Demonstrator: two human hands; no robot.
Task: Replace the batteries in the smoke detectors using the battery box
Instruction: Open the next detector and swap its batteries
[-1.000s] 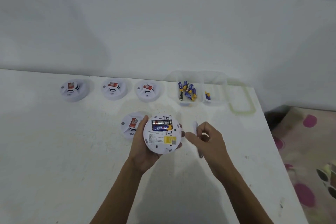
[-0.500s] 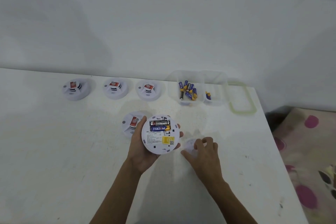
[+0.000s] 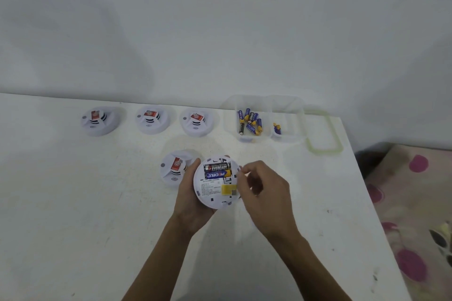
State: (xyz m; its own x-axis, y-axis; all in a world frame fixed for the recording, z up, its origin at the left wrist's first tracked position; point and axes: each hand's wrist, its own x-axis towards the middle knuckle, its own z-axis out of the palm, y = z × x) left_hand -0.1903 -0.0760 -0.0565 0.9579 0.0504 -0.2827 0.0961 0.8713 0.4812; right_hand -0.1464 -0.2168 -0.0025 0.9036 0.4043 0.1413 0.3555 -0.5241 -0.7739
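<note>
My left hand (image 3: 193, 193) cupped an upturned smoke detector (image 3: 217, 182) from below, its grip wrapped round the rim, back side facing me. Its open compartment held two batteries side by side, a black one (image 3: 217, 168) above a blue one (image 3: 217, 175). My right hand (image 3: 263, 193) was at the detector's right edge with fingers curled close together; whether that grip pinched anything I could not tell. Just left of the held unit a second detector (image 3: 175, 168) sat on the white table (image 3: 73, 203). Farther back three more detectors (image 3: 149, 120) stood in a row. To their right the clear battery box (image 3: 266, 117) held a loose heap of blue batteries (image 3: 250, 121) in its left compartment and one in the right. Its green-rimmed lid (image 3: 324, 131) lay beside it near the table's right edge. The near left of the table was bare.
</note>
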